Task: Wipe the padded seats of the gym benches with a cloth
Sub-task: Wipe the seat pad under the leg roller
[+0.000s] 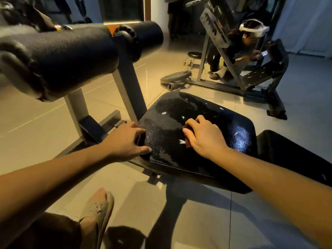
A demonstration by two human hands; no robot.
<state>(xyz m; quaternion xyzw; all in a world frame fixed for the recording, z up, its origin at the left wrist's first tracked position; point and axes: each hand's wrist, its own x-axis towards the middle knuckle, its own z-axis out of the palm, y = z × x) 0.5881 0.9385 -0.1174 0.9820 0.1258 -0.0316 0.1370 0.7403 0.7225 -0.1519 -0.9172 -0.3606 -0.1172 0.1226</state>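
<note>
The black padded seat (206,108) of a gym bench lies in front of me, shiny, with wet streaks and small white flecks. My left hand (125,141) grips the seat's left edge, thumb on top and fingers curled over the side. My right hand (203,135) rests on the middle of the seat with fingers curled. A dark cloth (188,129) is bunched under it and mostly hidden. The bench's back pad (291,155) continues to the right.
Thick black foam rollers (62,56) on the bench's grey frame jut over the upper left. A weight plate (175,77) lies on the tiled floor beyond the seat. Another machine (224,51) stands behind it, with a person (248,42) crouched there. My sandalled foot (98,207) is at the bottom.
</note>
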